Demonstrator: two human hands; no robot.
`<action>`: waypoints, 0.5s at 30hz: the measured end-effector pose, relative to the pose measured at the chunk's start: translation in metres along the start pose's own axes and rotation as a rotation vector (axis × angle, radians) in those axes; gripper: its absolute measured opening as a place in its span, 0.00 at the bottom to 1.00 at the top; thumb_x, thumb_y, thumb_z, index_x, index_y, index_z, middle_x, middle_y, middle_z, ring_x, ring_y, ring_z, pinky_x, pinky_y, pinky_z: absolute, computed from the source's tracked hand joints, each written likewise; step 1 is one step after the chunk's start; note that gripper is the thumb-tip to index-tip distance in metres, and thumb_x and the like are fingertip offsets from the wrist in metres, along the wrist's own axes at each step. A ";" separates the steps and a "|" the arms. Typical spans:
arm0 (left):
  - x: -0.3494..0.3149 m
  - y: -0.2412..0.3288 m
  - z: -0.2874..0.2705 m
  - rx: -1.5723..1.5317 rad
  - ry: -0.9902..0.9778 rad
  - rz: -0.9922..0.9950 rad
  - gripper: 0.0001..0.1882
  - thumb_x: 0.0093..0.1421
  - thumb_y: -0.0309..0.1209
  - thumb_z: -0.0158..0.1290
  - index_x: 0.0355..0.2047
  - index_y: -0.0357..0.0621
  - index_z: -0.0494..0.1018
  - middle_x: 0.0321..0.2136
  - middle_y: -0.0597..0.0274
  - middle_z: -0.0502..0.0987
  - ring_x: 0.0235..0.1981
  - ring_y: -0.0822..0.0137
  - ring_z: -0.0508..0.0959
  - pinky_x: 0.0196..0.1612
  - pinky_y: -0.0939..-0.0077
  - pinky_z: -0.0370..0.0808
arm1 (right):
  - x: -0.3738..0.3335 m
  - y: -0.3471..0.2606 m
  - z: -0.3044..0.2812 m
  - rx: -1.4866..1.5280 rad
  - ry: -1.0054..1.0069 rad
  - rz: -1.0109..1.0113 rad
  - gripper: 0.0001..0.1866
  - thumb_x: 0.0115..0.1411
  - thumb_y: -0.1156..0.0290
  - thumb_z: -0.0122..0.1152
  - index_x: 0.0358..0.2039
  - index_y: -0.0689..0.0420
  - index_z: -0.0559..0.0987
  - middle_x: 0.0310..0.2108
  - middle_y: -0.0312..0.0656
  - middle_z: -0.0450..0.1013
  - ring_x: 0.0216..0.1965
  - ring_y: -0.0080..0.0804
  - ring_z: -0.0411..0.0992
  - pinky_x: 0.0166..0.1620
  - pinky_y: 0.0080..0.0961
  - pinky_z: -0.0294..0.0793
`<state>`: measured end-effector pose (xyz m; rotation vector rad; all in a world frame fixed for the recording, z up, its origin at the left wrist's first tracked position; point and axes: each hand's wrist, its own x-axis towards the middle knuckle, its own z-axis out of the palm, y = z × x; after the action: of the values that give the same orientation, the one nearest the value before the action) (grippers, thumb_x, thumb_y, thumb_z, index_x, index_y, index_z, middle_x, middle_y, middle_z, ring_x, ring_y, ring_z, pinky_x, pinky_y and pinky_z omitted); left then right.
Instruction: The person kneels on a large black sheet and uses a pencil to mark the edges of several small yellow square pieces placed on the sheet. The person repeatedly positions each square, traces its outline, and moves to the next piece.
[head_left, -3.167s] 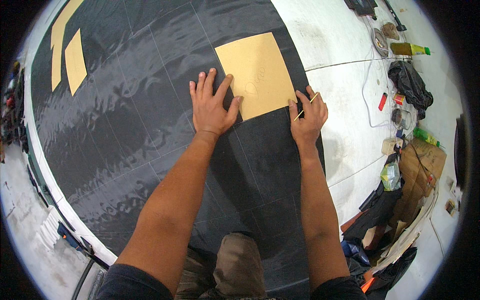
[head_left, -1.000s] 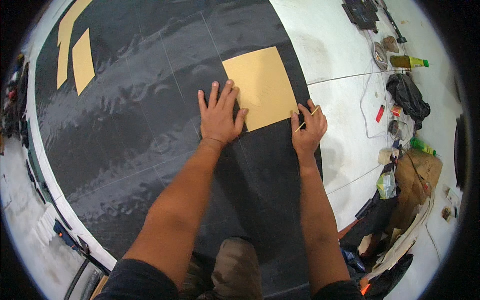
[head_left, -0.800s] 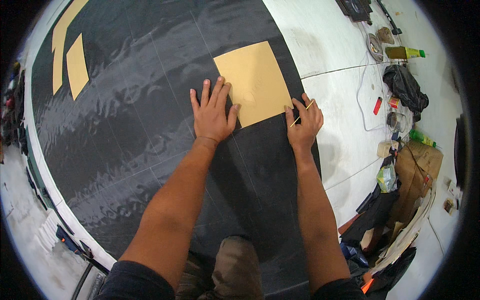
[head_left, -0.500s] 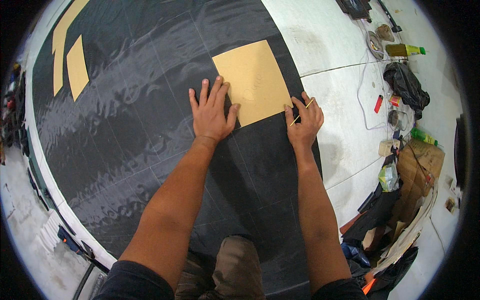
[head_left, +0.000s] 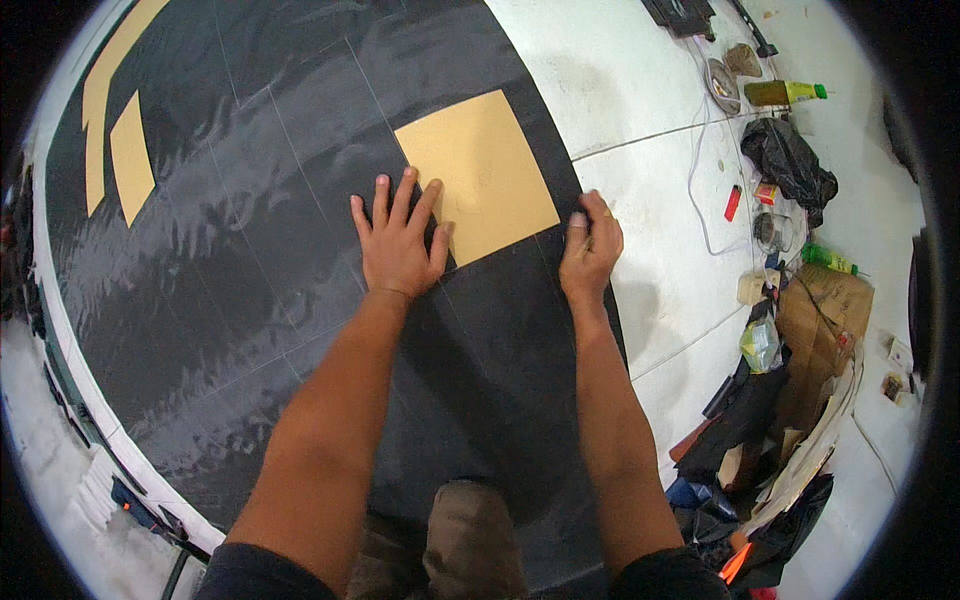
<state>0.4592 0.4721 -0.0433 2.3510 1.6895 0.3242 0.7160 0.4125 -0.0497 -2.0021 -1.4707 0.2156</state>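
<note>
Apparently three sheets (head_left: 482, 180), two bottles (head_left: 785, 93)

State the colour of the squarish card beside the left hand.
The squarish card is yellowish tan, seen best in the head view.

- I see the right hand (head_left: 591, 254) now off the corner of the tan cardboard sheet (head_left: 486, 172), fingers curled tighter.
- The thin yellow stick, plain earlier, is lost to me in blur.
- The left hand's (head_left: 398, 254) index finger now stands apart from its middle finger.
</note>
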 end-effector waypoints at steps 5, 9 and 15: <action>-0.002 -0.004 0.000 0.013 -0.002 0.015 0.30 0.64 0.49 0.52 0.65 0.59 0.69 0.71 0.58 0.60 0.73 0.46 0.54 0.71 0.31 0.41 | 0.037 -0.043 -0.004 0.418 0.096 0.244 0.16 0.73 0.66 0.46 0.55 0.59 0.77 0.48 0.47 0.75 0.53 0.36 0.73 0.54 0.32 0.72; -0.001 -0.002 0.002 0.001 -0.003 0.027 0.30 0.63 0.49 0.52 0.65 0.58 0.69 0.71 0.59 0.61 0.73 0.46 0.54 0.70 0.29 0.40 | 0.078 -0.111 0.051 0.585 -0.185 0.119 0.14 0.70 0.66 0.55 0.48 0.62 0.79 0.45 0.51 0.78 0.48 0.42 0.78 0.52 0.33 0.75; 0.000 -0.002 -0.001 -0.024 -0.018 0.005 0.30 0.63 0.50 0.52 0.64 0.60 0.70 0.70 0.61 0.63 0.73 0.46 0.54 0.70 0.29 0.39 | 0.115 -0.151 0.097 0.544 -0.459 0.065 0.15 0.68 0.63 0.57 0.42 0.60 0.84 0.44 0.49 0.81 0.45 0.44 0.80 0.49 0.35 0.77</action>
<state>0.4574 0.4725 -0.0431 2.3343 1.6625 0.3218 0.5899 0.5804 -0.0120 -1.6087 -1.4074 1.0426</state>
